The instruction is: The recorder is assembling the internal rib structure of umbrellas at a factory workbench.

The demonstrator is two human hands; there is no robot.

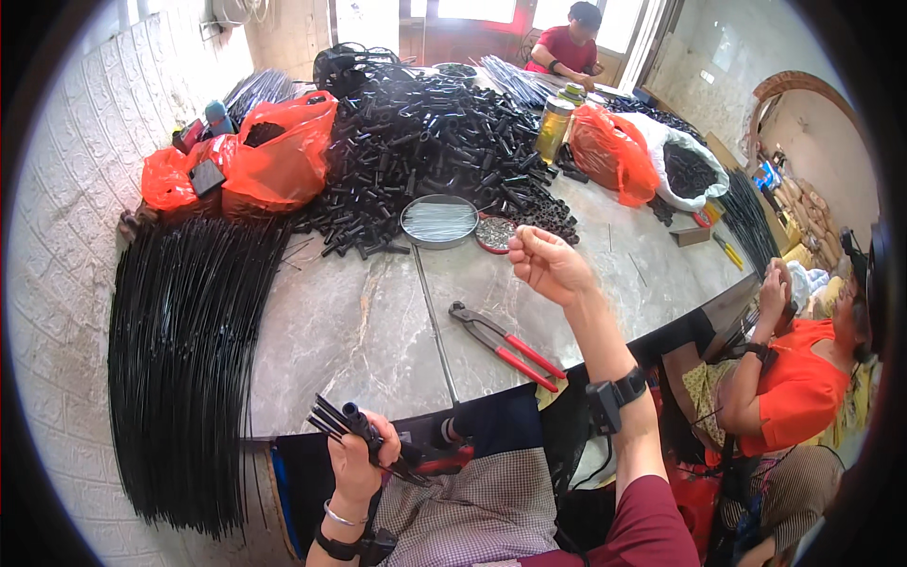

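Observation:
My left hand point(351, 463) is closed around several slim black rods and a thicker black tube point(356, 418), held over my lap at the table's near edge. Raised above the table, my right hand point(556, 269) has its thumb and fingertips pinched together. Whatever sits in that pinch is too small to make out. Closest to it is a small red-rimmed dish point(495, 251) of tiny metal pieces. Left of the dish stands a round metal tin point(437, 245) with thin silvery pins. Red-handled pincers point(531, 358) lie on the table below my right hand.
A big heap of black tubular parts point(425, 142) covers the table's far middle. Long black rods point(189, 359) hang over the left edge. Red plastic bags point(274, 170), a yellow bottle point(554, 130) and a white sack point(710, 197) stand around. People point(803, 378) sit right and far.

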